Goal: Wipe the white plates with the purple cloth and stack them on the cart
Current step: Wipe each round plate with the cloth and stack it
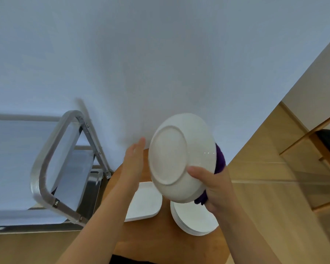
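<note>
My right hand grips a round white plate by its lower rim, tilted up so its underside faces me. The purple cloth is bunched behind the plate, held in the same hand. My left hand is open with straight fingers, just left of the plate and not touching it. A stack of round white plates sits on the small wooden table under the held plate. A square white plate lies to the left of the stack.
The metal cart with a tubular handle and a pale top shelf stands at the left, against the table. A white wall fills the back. A wooden chair frame stands at the right on the wooden floor.
</note>
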The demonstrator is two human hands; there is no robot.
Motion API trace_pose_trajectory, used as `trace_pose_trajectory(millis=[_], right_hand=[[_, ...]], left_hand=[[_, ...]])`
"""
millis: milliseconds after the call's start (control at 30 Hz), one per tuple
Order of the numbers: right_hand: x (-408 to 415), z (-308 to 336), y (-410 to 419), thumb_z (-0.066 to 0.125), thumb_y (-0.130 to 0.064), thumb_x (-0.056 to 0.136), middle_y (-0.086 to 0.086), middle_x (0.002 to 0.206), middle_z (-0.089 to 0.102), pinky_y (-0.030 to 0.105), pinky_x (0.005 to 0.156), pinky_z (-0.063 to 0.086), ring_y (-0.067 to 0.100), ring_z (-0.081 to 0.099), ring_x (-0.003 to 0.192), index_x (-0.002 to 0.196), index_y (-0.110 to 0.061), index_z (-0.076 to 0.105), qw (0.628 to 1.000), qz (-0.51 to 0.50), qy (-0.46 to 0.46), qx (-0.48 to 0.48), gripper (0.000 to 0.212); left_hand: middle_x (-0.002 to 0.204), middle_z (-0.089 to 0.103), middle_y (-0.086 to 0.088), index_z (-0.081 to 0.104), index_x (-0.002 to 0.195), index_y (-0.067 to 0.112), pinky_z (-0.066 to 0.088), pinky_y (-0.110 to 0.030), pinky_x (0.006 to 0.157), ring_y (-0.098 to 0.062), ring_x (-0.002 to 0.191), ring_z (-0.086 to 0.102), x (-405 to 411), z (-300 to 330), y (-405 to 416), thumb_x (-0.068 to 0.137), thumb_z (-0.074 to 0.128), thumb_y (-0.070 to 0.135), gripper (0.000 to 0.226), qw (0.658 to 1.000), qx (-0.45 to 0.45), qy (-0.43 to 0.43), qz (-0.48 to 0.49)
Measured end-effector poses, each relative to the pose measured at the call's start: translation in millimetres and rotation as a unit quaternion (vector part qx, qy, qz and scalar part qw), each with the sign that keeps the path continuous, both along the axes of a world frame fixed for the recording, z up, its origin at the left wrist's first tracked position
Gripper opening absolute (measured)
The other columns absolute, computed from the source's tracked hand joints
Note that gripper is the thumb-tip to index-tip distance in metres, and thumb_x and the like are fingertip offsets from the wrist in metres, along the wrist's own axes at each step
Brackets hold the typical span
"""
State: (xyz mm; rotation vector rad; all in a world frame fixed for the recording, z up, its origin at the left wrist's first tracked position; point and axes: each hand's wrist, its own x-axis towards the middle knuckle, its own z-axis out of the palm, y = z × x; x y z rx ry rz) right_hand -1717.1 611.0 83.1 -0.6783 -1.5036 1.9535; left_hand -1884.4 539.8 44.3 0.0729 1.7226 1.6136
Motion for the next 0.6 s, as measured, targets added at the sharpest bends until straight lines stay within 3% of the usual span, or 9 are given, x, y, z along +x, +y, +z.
trace_pose_trajectory(millis=[67, 167, 267, 333, 400, 433, 500, 567, 600], right_hand=[[1, -4, 1, 0.075, -0.026, 0.054, 0.003, 0.09, 0.069, 0.021, 0.036, 0.039, 0.025, 0.06, 0.054, 0.106, -0.037, 0.062, 0.999, 0.026, 0.037, -0.021, 0.054], [3, -16, 9, 0.078, -0.03, 0.058, 0.008, 0.091, 0.07, 0.027, 0.038, 0.042, 0.031, 0.06, 0.053, 0.108, -0.033, 0.063, 0.998, 0.049, 0.02, -0.041, 0.052], [9, -28, 13, 0.081, -0.052, 0.062, 0.009, 0.073, 0.07, 0.031, 0.041, 0.043, 0.037, 0.06, 0.052, 0.108, -0.025, 0.061, 0.994, -0.021, -0.088, -0.056, 0.057], [11, -37, 17, 0.066, -0.054, 0.078, 0.004, 0.066, 0.07, 0.027, 0.044, 0.042, 0.029, 0.064, 0.055, 0.09, -0.025, 0.062, 0.965, -0.187, -0.167, -0.071, 0.032], [11, -39, 21, 0.055, -0.046, 0.091, 0.012, 0.09, 0.072, 0.025, 0.047, 0.044, 0.019, 0.065, 0.061, 0.092, -0.026, 0.062, 0.943, -0.296, -0.139, -0.069, 0.021], [9, -36, 22, 0.052, -0.043, 0.093, 0.012, 0.105, 0.068, 0.028, 0.055, 0.048, 0.019, 0.065, 0.074, 0.102, -0.032, 0.06, 0.939, -0.319, -0.12, -0.048, 0.016], [1, -24, 22, 0.051, -0.039, 0.094, -0.004, 0.117, 0.062, 0.035, 0.076, 0.052, 0.02, 0.061, 0.102, 0.108, -0.05, 0.053, 0.954, -0.288, -0.076, 0.025, 0.018], [-10, -11, 16, 0.053, -0.037, 0.09, -0.021, 0.117, 0.058, 0.033, 0.086, 0.053, 0.016, 0.057, 0.114, 0.111, -0.06, 0.049, 0.976, -0.192, 0.009, 0.101, 0.032], [-16, -3, 11, 0.054, -0.04, 0.086, -0.023, 0.128, 0.052, 0.035, 0.093, 0.05, 0.014, 0.051, 0.122, 0.12, -0.061, 0.042, 0.974, -0.142, 0.016, 0.173, 0.042]], left_hand=[[0.118, 0.067, -0.01, 0.06, 0.124, 0.022, 0.044, -0.049, 0.1, -0.031, 0.112, 0.059, 8, -12, -2, 0.084, 0.036, 0.074, 0.07, 0.985, 0.044, -0.166, -0.023], [0.103, 0.073, -0.008, 0.068, 0.108, 0.024, 0.051, -0.044, 0.09, -0.029, 0.1, 0.065, 5, -15, -4, 0.08, 0.048, 0.072, 0.059, 0.977, 0.087, -0.194, 0.029], [0.097, 0.074, -0.007, 0.068, 0.101, 0.021, 0.053, -0.047, 0.087, -0.028, 0.095, 0.067, -10, -10, -7, 0.077, 0.055, 0.07, 0.057, 0.987, 0.087, -0.097, 0.089], [0.086, 0.071, -0.004, 0.066, 0.087, 0.014, 0.053, -0.043, 0.081, -0.023, 0.085, 0.065, -26, -4, -12, 0.069, 0.053, 0.076, 0.066, 0.992, 0.055, 0.006, 0.112], [0.059, 0.054, 0.006, 0.047, 0.062, 0.013, 0.045, -0.034, 0.061, -0.014, 0.06, 0.051, -38, 4, -16, 0.069, 0.052, 0.075, 0.062, 0.979, 0.002, 0.162, 0.123], [0.048, 0.042, 0.011, 0.036, 0.056, 0.016, 0.037, -0.03, 0.055, -0.009, 0.05, 0.041, -40, 10, -17, 0.074, 0.053, 0.071, 0.06, 0.967, -0.017, 0.227, 0.116], [0.038, 0.031, 0.011, 0.026, 0.051, 0.019, 0.028, -0.025, 0.05, -0.006, 0.041, 0.029, -39, 17, -14, 0.083, 0.055, 0.06, 0.059, 0.938, -0.056, 0.329, 0.093], [0.043, 0.033, 0.011, 0.029, 0.05, 0.02, 0.025, -0.025, 0.048, -0.007, 0.043, 0.031, -29, 24, -7, 0.086, 0.056, 0.055, 0.056, 0.908, -0.086, 0.407, 0.058], [0.047, 0.036, 0.009, 0.032, 0.051, 0.02, 0.025, -0.025, 0.048, -0.008, 0.045, 0.034, -23, 27, -4, 0.086, 0.055, 0.055, 0.054, 0.893, -0.098, 0.439, 0.036]])
